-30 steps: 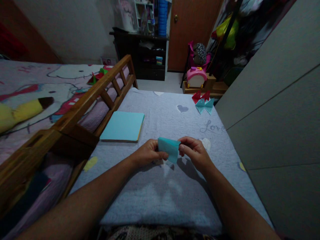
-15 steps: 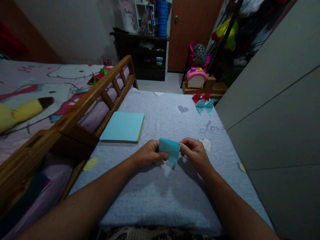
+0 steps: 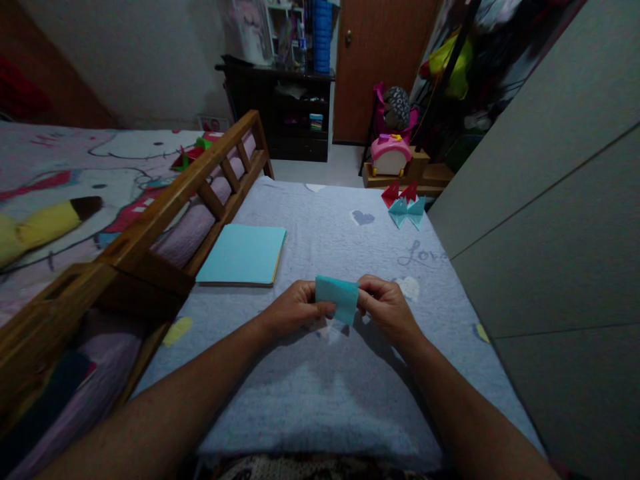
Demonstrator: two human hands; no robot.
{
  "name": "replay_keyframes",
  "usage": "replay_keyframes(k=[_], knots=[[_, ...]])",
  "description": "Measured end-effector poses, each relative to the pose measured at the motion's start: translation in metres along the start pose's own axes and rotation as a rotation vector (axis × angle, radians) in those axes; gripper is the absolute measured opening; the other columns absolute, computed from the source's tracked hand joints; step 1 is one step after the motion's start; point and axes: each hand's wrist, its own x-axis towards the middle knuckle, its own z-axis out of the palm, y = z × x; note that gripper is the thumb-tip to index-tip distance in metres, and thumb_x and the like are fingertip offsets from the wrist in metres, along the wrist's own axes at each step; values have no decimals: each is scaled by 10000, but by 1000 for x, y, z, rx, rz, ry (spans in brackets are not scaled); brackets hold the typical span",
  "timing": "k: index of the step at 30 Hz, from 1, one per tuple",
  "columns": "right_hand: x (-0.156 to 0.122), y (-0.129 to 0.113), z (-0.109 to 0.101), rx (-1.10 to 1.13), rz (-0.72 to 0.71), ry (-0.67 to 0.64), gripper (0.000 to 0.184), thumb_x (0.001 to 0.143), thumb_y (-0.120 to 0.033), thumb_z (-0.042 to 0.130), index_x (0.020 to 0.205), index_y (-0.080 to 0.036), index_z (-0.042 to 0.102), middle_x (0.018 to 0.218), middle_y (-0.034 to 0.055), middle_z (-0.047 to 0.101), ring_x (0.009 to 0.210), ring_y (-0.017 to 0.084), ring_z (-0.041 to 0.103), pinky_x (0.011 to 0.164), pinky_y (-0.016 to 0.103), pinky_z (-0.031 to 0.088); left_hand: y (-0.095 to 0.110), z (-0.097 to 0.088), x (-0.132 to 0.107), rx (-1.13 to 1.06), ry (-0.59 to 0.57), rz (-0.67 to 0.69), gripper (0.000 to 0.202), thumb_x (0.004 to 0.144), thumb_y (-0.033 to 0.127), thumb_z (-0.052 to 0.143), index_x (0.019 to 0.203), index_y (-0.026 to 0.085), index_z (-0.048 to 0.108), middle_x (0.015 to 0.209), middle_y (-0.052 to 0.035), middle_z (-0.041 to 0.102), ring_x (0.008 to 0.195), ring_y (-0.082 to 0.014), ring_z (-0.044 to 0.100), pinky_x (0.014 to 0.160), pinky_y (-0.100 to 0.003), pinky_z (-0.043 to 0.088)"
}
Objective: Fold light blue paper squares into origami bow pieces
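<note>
A small folded piece of light blue paper (image 3: 339,297) is held between my two hands, just above the bed. My left hand (image 3: 299,305) pinches its left side, thumb across the front and the other fingers behind. At the right edge, my right hand (image 3: 387,303) grips the paper between thumb and fingers; some fingertips are hidden behind it. To the left lies a square stack of coloured paper (image 3: 245,255), light blue on top. Folded blue paper shapes (image 3: 407,212) and red ones (image 3: 399,193) sit at the far right corner of the bed.
A wooden bed rail (image 3: 200,193) runs along the left, with a second bed (image 3: 125,187) beyond it. A pale cabinet (image 3: 560,233) borders the right side. Past the bed's foot stand a dark shelf (image 3: 280,113) and a pink toy case (image 3: 391,157).
My right fingers have shifted a little behind the paper's right edge, and the folded paper has tilted slightly. My left hand keeps its grip. The whole view has moved slightly.
</note>
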Motion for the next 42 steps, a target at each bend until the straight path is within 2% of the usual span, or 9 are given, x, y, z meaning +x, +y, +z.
replay_keyframes(k=[17, 22, 26, 29, 31, 33, 35, 38, 42], knots=[[-2, -2, -1, 0, -60, 140, 317, 831, -377, 664, 579, -187, 633, 592, -8, 531, 588, 126, 495, 581, 267, 388, -1, -7, 0, 135, 31, -41, 372, 710, 437, 818, 786, 103, 674, 638, -16, 609, 527, -81, 486, 487, -185, 352], [3, 6, -3, 239, 76, 188, 338, 850, -484, 612, 746, -175, 703, 640, 0, 556, 538, 113, 488, 505, 250, 393, 0, -7, 0, 82, 106, -48, 371, 688, 416, 835, 807, 112, 658, 653, -4, 603, 541, -78, 487, 498, -180, 370], [3, 13, 4, 287, 117, 61, 276, 764, -395, 713, 970, -212, 691, 814, 13, 603, 638, 124, 527, 537, 235, 449, 1, -8, 0, -81, 67, -24, 525, 672, 372, 868, 1078, 140, 630, 826, -29, 668, 621, -96, 579, 562, -184, 440], [3, 18, 8, 211, -21, -36, 650, 709, -268, 761, 1321, -317, 547, 1182, 55, 597, 963, 181, 585, 755, 286, 516, 2, -9, 0, -251, -31, -37, 697, 683, 315, 869, 1278, 205, 523, 965, -39, 673, 634, -93, 597, 528, -173, 431], [3, 21, 8, 126, -116, -96, 763, 715, -222, 762, 1405, -365, 471, 1366, 60, 513, 1172, 216, 530, 924, 350, 483, 3, -10, -1, -345, -111, -72, 714, 701, 272, 853, 1317, 220, 496, 978, -31, 655, 593, -72, 561, 477, -160, 393], [3, 20, 7, 45, -191, -150, 690, 723, -201, 771, 1352, -367, 543, 1429, 52, 468, 1283, 244, 469, 1028, 402, 420, 2, -12, -2, -408, -178, -113, 675, 726, 234, 826, 1319, 210, 504, 941, -22, 641, 549, -53, 522, 455, -157, 371], [3, 18, 6, 3, -244, -180, 433, 744, -215, 776, 1153, -327, 687, 1387, 53, 500, 1296, 257, 469, 1061, 418, 386, 1, -13, -3, -446, -228, -150, 633, 750, 206, 796, 1316, 189, 513, 857, -6, 626, 511, -42, 491, 454, -156, 362], [3, 13, 5, 38, -252, -183, 61, 802, -287, 750, 857, -264, 738, 1155, 60, 618, 1124, 235, 577, 986, 393, 430, -1, -14, -3, -431, -252, -194, 626, 795, 182, 742, 1361, 190, 474, 746, 12, 612, 514, -63, 521, 470, -156, 369], [1, 9, 6, 103, -118, -131, 121, 810, -331, 721, 777, -220, 688, 742, 0, 601, 720, 159, 559, 709, 300, 450, 1, -12, -4, -335, -164, -168, 484, 874, 326, 680, 1317, 211, 521, 1004, -91, 687, 836, -188, 678, 665, -266, 528]])
